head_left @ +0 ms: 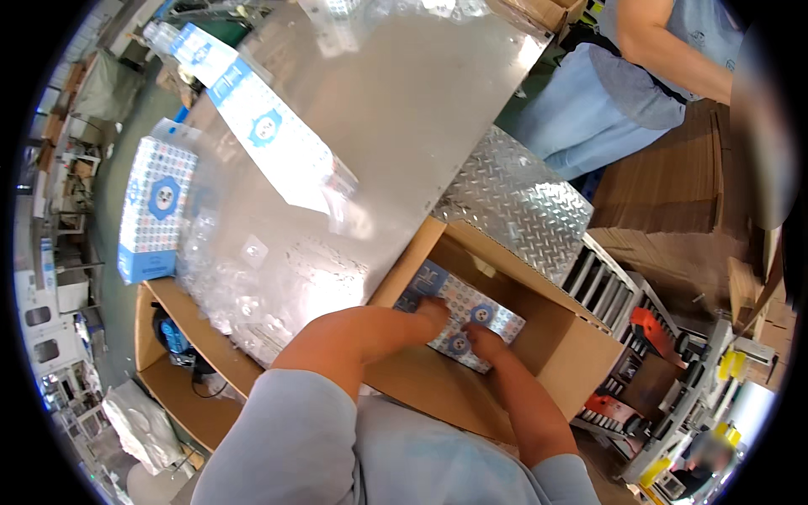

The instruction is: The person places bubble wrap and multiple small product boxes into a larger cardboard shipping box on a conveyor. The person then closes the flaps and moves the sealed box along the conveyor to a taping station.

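A bare-metal worktable (396, 109) with a shiny, lightly scuffed top carries the goods. Across its left part slants a long run of blue-and-white printed cartons (265, 130). Crumpled clear plastic packaging (208, 273) is heaped along the left edge, and a small transparent piece (253, 251) lies just beside it. More clear plastic (429, 7) sits at the far edge, blurred by glare and partly cut off.

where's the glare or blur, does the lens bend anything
Head view: white glare on the metal table, brightest left of the larger carton; head view: a smeared shape at the right rim; head view: fisheye bowing toward the black rim.
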A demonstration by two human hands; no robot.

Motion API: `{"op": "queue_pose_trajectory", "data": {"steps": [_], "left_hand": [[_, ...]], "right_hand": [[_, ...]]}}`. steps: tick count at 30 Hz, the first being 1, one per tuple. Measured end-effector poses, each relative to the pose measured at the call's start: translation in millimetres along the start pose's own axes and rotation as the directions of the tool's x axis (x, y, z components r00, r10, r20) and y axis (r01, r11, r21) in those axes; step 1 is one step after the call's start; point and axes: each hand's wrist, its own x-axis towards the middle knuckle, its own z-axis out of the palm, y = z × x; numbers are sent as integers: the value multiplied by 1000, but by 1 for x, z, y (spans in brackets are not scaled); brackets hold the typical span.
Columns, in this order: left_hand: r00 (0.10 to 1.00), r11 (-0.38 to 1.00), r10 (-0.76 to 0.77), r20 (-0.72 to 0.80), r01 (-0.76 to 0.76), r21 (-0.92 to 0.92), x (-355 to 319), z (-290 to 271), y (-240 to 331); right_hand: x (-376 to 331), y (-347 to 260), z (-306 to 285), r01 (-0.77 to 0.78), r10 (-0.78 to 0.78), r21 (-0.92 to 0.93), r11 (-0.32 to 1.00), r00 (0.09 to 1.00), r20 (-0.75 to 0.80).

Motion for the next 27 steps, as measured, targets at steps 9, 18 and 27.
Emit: {"op": "queue_pose_trajectory", "data": {"steps": [9,18,27], "left_hand": [[288,966,-78,-954,-214,-144,-266,-169,-154],[131,514,-527,-840,836,-192,-335,-194,-455],[614,909,-372,-696,393,-139,-248,-299,-455]], "right_hand": [[-7,-25,-60,-157,158,-131,979,987,1],[78,-378,-171,457,-564,-332,825,694,-447],[168,-401,-146,105,-477,-699,708,800,-363]]}}
